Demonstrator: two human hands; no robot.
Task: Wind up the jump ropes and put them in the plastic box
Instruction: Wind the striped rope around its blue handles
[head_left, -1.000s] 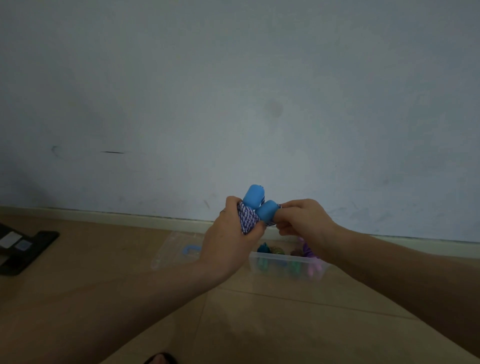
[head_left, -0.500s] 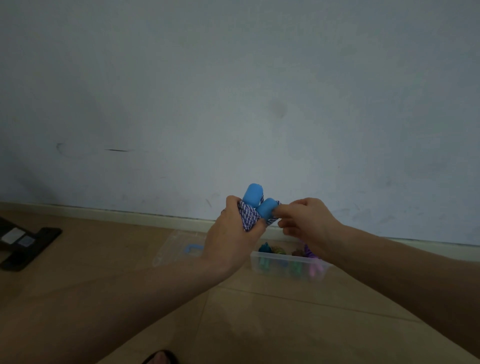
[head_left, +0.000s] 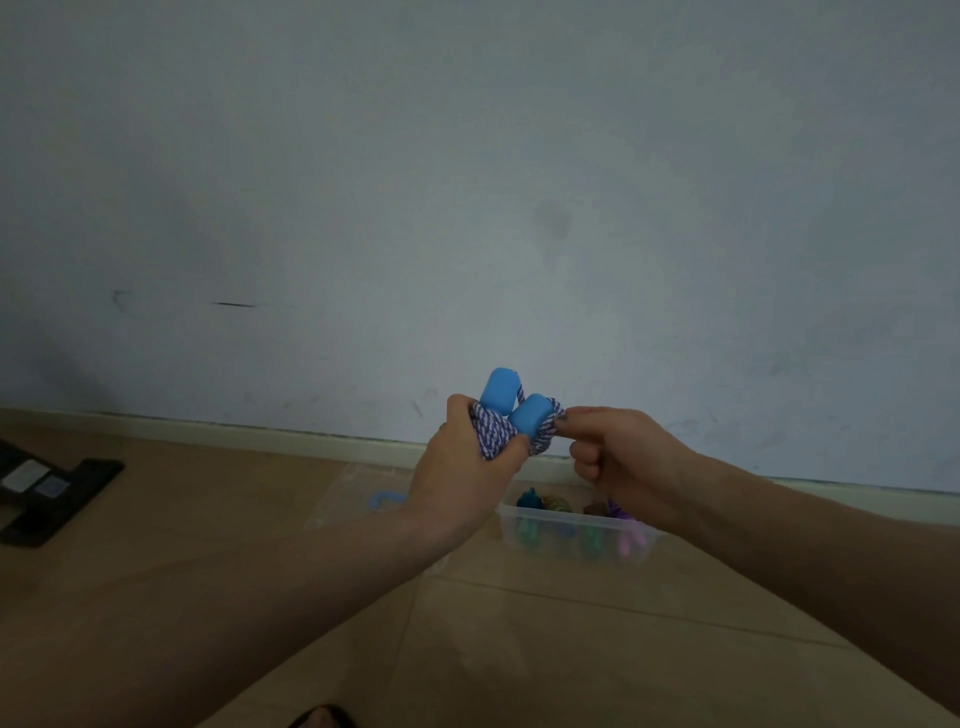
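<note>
The left hand (head_left: 462, 483) is clamped around a wound jump rope (head_left: 493, 431), its two blue handles (head_left: 511, 402) poking up, held in the air above the floor. The right hand (head_left: 618, 457) pinches the cord's loose end beside them. The plastic box (head_left: 571, 535) sits below on the floor, other ropes inside. The bundle looks light and soft, likely to spring loose; best gripped across the coils.

Bright blue handles (head_left: 530, 417), blue-and-white twisted rope (head_left: 494, 435); teal, green, pink and purple bundles in the clear plastic box (head_left: 563, 538).
</note>
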